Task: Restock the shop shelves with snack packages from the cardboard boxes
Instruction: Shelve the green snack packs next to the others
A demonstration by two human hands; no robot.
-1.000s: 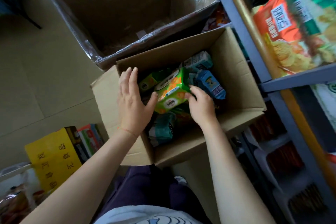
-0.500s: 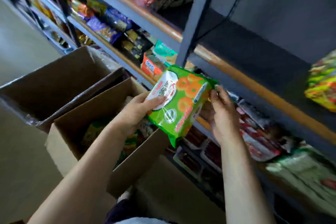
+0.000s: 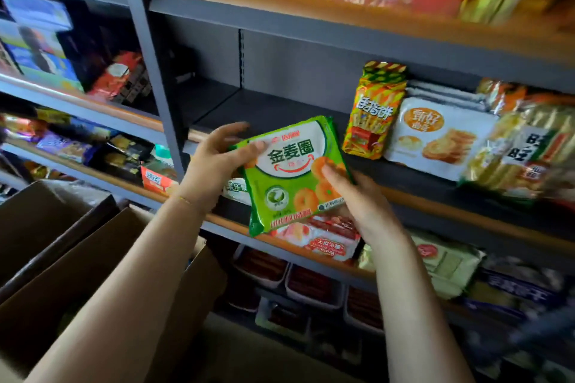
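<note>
A second ago both hands were down in the cardboard box (image 3: 102, 261), closing on the green snack packet (image 3: 294, 174) among the others. Now the packet is out of the box and raised in front of the dark shelf (image 3: 273, 115), beside the orange-and-yellow stick-biscuit pack (image 3: 375, 112). The left hand (image 3: 217, 162) has shifted to pinch its upper left corner, and the right hand (image 3: 357, 199) grips its lower right edge, thumb across the front. The packet has turned so its printed face reads nearly upright.
</note>
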